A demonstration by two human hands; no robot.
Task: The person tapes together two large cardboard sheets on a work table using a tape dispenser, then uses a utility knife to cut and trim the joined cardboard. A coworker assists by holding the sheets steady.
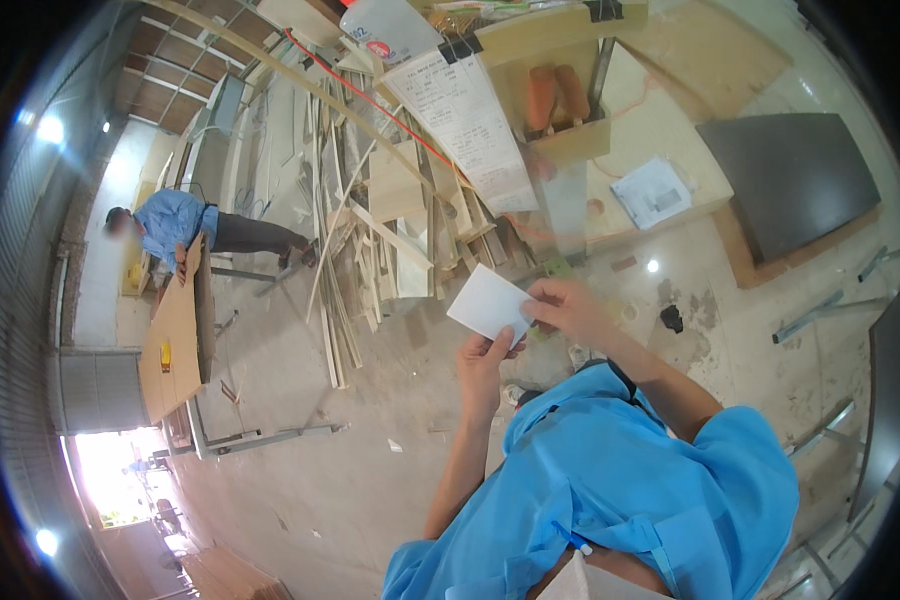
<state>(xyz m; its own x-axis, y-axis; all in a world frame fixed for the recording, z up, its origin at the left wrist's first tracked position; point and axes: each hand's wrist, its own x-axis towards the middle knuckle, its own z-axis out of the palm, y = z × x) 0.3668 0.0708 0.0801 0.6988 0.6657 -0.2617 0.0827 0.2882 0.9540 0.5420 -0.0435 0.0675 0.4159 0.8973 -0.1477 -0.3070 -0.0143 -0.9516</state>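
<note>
A plain white square pad or card [488, 300] is held up in front of my chest, tilted, between both hands. My left hand [485, 362] grips its lower corner, the thumb lying on the face and the fingers behind. At the right edge my right hand [562, 306] pinches it between thumb and curled fingers. What the square is made of, and whether it is one sheet or several, I cannot make out.
Ahead, a sheet of paper [462, 125] hangs from a black clip near a wooden box [570, 142] with orange cylinders. A booklet [653, 192] lies right of it. Wood strips [390, 250] are heaped ahead-left. A dark panel [792, 180] lies right. Another person [175, 225] leans over a brown board [175, 345].
</note>
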